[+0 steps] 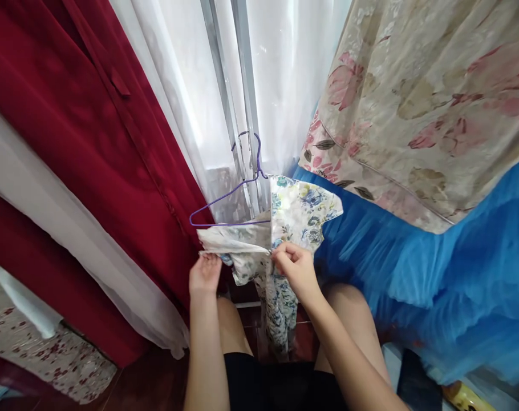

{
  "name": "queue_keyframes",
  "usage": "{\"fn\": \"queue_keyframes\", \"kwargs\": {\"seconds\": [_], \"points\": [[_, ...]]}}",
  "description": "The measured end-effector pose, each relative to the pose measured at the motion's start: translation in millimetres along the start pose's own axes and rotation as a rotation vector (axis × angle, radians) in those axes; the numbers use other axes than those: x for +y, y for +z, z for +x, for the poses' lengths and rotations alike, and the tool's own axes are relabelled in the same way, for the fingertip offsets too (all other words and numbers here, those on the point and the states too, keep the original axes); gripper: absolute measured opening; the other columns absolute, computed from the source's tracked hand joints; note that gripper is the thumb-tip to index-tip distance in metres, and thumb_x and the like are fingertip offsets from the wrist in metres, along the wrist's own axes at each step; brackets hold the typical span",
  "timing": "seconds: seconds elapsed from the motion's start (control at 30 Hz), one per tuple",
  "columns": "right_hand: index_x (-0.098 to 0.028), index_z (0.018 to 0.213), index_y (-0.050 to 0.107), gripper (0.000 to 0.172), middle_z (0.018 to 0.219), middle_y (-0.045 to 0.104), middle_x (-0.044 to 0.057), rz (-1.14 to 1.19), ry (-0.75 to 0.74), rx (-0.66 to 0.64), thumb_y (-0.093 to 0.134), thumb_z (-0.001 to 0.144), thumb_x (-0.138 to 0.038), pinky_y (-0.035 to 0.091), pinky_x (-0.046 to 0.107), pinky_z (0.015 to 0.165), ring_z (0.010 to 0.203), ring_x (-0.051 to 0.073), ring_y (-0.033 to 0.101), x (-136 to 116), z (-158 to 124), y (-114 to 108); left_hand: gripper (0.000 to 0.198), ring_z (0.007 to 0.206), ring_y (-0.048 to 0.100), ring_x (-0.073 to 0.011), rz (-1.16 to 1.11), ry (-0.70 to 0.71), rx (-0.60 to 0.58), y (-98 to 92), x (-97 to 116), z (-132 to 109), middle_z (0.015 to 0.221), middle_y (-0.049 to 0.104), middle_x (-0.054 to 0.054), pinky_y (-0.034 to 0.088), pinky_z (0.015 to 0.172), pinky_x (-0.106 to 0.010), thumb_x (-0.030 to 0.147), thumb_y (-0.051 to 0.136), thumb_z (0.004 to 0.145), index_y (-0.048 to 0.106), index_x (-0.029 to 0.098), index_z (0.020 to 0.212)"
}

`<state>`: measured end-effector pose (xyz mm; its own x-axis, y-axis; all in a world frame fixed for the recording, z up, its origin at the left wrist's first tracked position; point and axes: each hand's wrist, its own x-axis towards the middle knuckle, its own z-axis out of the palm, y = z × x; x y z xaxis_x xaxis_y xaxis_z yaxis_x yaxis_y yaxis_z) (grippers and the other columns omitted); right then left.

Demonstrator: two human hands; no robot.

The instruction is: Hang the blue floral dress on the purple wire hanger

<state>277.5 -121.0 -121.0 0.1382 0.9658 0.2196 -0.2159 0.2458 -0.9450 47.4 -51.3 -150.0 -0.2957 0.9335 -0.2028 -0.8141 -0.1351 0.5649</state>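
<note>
A white garment with a blue floral print (300,214) hangs on a purple wire hanger (225,200) in front of a sheer white curtain. My left hand (205,273) grips the garment's lower left edge from below, fingers curled into the cloth. My right hand (294,267) pinches the fabric near its middle, just right of the left hand. The garment's tail (280,311) drops down between my knees. The hanger's hook (251,149) points upward near the window frame.
A dark red curtain (92,142) hangs at left. A beige floral bedspread (426,103) and a blue tulle skirt (434,262) fill the right. A window frame (238,103) stands behind the sheer curtain. My bare legs (353,314) and a dark red floor lie below.
</note>
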Motion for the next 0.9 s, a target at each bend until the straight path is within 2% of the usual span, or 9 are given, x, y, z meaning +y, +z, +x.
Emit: {"fn": "queue_keyframes", "kwargs": {"seconds": [0.13,0.23,0.3,0.37,0.43,0.57,0.7,0.8,0.9], "points": [[-0.019,0.065,0.057,0.024,0.054,0.041,-0.005,0.12,0.037,0.432,0.063,0.084,-0.033,0.024,0.025,0.048,0.049,0.011,0.032,46,-35,-35,0.023,0.079,0.067,-0.0141,-0.008,-0.096,0.053,-10.0,-57,-42,0.082,0.064,-0.006,0.056,0.082,-0.031,0.009,0.047,0.098,0.059,0.014,0.079],[-0.019,0.079,0.061,0.021,0.069,0.051,-0.002,-0.015,-0.027,0.57,0.066,0.087,-0.038,0.037,0.027,0.056,0.061,0.014,0.045,73,-60,-61,0.006,0.1,0.066,-0.0163,0.062,0.021,-0.132,3.1,-75,-75,0.103,0.068,-0.007,0.052,0.094,-0.031,0.023,0.067,0.091,0.066,0.017,0.091],[-0.02,0.101,0.064,0.027,0.088,0.06,0.003,-0.14,-0.105,0.569,0.07,0.085,-0.041,0.048,0.031,0.071,0.077,0.019,0.057,76,-68,-70,0.017,0.11,0.062,-0.0193,0.193,0.137,-0.309,16.0,-77,-100,0.112,0.067,-0.008,0.048,0.1,-0.031,0.034,0.073,0.089,0.069,0.018,0.095],[-0.022,0.117,0.062,0.042,0.109,0.063,0.008,-0.254,-0.208,0.44,0.073,0.082,-0.043,0.05,0.04,0.09,0.099,0.027,0.061,66,-71,-70,0.02,0.113,0.06,-0.0214,0.385,0.229,-0.451,28.4,-77,-124,0.115,0.065,-0.007,0.046,0.101,-0.031,0.038,0.07,0.092,0.071,0.019,0.097],[-0.022,0.117,0.066,0.044,0.116,0.065,0.01,-0.313,-0.243,0.152,0.075,0.079,-0.041,0.048,0.045,0.1,0.112,0.032,0.061,48,-69,-64,0.019,0.11,0.061,-0.0221,0.608,0.291,-0.608,38.4,-76,-144,0.111,0.064,-0.007,0.046,0.099,-0.03,0.036,0.065,0.096,0.073,0.019,0.097],[-0.022,0.102,0.07,0.025,0.099,0.07,0.007,-0.22,-0.028,-0.323,0.073,0.078,-0.027,0.054,0.042,0.093,0.102,0.031,0.066,13,-67,-52,0.025,0.111,0.061,-0.0243,0.963,0.372,-0.848,49.3,-76,-158,0.113,0.062,-0.01,0.046,0.101,-0.034,0.036,0.06,0.099,0.075,0.023,0.114],[-0.02,0.095,0.069,0.025,0.085,0.068,0.003,-0.179,0.243,-0.397,0.074,0.071,-0.02,0.055,0.037,0.078,0.085,0.025,0.064,2,-72,-61,0.05,0.133,0.051,-0.0294,1.036,0.304,-1.027,47.6,-74,-142,0.14,0.054,-0.014,0.042,0.112,-0.04,0.05,0.053,0.1,0.059,0.026,0.143],[-0.02,0.09,0.068,0.022,0.075,0.064,0.001,-0.103,0.362,-0.337,0.072,0.069,-0.022,0.05,0.031,0.063,0.069,0.02,0.057,-1,-72,-79,0.06,0.122,0.061,-0.0302,0.957,0.005,-1.278,33.9,-76,-132,0.125,0.066,-0.014,0.046,0.108,-0.042,0.062,0.039,0.101,0.062,0.023,0.14],[-0.018,0.08,0.068,0.012,0.07,0.061,0.001,-0.088,0.369,-0.397,0.071,0.07,-0.024,0.045,0.027,0.058,0.064,0.017,0.052,-19,-60,-96,0.056,0.108,0.068,-0.0292,1.053,-0.18,-1.34,8.4,-78,-128,0.117,0.072,-0.01,0.053,0.095,-0.038,0.061,0.057,0.094,0.065,0.022,0.134]]}}
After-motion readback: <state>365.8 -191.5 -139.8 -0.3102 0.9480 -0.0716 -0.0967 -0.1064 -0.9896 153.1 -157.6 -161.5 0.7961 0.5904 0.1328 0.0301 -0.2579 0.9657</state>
